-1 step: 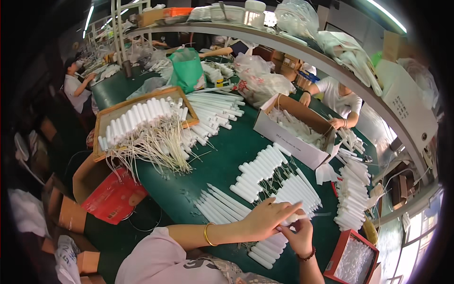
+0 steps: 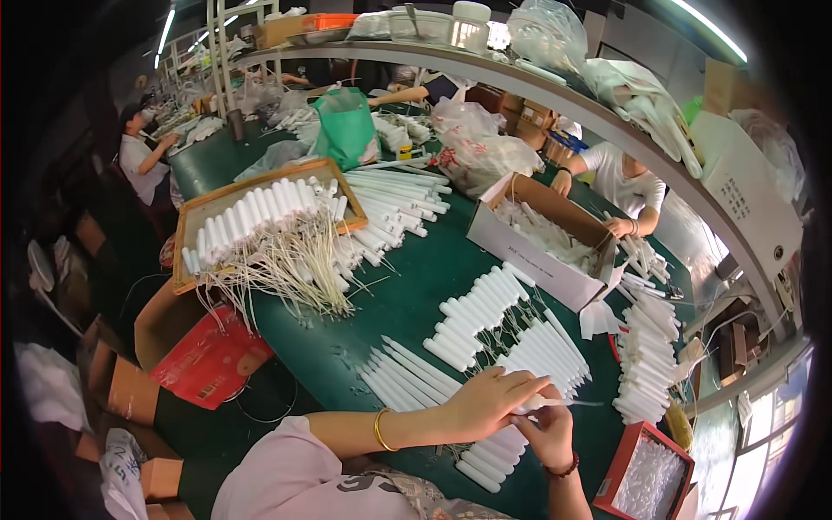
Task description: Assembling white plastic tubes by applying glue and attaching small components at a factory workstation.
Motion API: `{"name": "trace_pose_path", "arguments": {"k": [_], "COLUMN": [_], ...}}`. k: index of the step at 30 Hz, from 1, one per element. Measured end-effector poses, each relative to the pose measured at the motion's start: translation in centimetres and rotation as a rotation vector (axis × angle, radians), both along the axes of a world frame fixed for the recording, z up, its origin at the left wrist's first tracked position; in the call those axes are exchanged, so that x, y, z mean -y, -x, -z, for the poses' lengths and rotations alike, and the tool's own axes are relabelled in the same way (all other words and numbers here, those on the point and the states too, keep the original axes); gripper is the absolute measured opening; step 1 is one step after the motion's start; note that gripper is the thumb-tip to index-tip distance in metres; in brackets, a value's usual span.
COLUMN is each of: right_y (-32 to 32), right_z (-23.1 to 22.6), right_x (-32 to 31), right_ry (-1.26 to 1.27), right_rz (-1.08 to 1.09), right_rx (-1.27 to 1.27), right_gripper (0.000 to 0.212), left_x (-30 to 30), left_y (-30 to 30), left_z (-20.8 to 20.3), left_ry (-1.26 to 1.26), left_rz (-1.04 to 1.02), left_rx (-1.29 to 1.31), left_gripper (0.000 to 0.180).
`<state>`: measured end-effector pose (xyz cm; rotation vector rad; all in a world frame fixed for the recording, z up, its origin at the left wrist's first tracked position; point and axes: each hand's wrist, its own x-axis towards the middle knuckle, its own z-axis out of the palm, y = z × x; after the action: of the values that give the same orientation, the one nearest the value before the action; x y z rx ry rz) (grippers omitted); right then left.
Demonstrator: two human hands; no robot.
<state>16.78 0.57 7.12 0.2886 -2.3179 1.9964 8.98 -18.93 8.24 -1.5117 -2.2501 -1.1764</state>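
My left hand [image 2: 492, 406], a gold bangle on its wrist, is closed over a white candle-shaped tube [image 2: 533, 404]. Below it my right hand [image 2: 549, 433], wearing a beaded bracelet, pinches the same piece. A thin translucent point sticks out to the right from between the fingers; my hands hide most of the tube. Under and beside my wrists lie rows of white tubes [image 2: 492, 459] and pointed white sticks [image 2: 403, 381]. Beyond my hands are more white tubes [image 2: 485, 303] with thin wires, and longer white sticks [image 2: 546, 351].
To the right stand a red box [image 2: 620, 468] of small clear pieces and a stack of white tubes [image 2: 646, 355]. A white carton [image 2: 537, 269] is farther back, near another person's hands [image 2: 619, 227]. At left, a wooden tray [image 2: 184, 251] bears wired tubes. A shelf [image 2: 598, 100] spans above.
My hands stay nearly in place, with a slight shift of the fingers. The translucent point by my right hand shows more sharply and sits a little lower.
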Motion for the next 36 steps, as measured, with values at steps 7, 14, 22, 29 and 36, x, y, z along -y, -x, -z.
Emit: {"name": "trace_pose_path", "arguments": {"k": [7, 14, 22, 29, 36], "right_y": [-0.1, -1.0, -1.3, 5.2, 5.6], "right_z": [4.4, 1.2, 2.0, 3.2, 4.5], "right_x": [-3.2, -0.2, -3.3, -6.6, -5.8], "right_ry": [0.565, 0.954, 1.035, 0.458, 0.160], "right_rz": [0.022, -0.184, -0.009, 0.294, 0.261], "right_rx": [0.466, 0.553, 0.517, 0.422, 0.362], "right_gripper": [0.035, 0.033, 0.037, 0.050, 0.048], "left_x": [0.1, -2.3, -1.7, 6.0, 5.8], "left_y": [1.4, -2.7, -4.3, -8.9, -11.9], "left_z": [0.0, 0.0, 0.9, 5.5, 11.0], "left_ry": [-0.098, -0.122, -0.211, -0.133, -0.086], "left_rz": [0.156, 0.279, 0.185, 0.054, 0.122], "left_rx": [0.149, -0.248, -0.212, 0.502, 0.332], "left_gripper": [0.045, 0.022, 0.051, 0.022, 0.028]}}
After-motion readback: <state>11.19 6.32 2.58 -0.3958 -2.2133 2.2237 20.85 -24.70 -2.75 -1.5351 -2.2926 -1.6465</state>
